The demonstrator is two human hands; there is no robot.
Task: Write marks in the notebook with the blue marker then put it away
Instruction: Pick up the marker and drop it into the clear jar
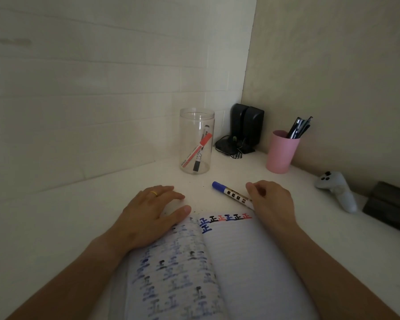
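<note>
1. One white desk (79, 215) fills the corner, and both bare forearms reach over it.
2. One notebook (252, 262) lies open between the arms, with marks along the top of the right page.
3. Left hand (148, 213) lies flat, palm down, on the notebook's top left corner, fingers loosely spread and a ring on one.
4. Right hand (273, 199) is curled knuckles up just past the right page, fingers bunched around the marker's tail.
5. One clear jar (196, 140) stands behind, two markers leaning inside.
6. One pink cup (281, 153) holds several pens.
7. One blue marker (231, 194), capped, lies on the desk beyond the notebook, cap pointing left.
</note>
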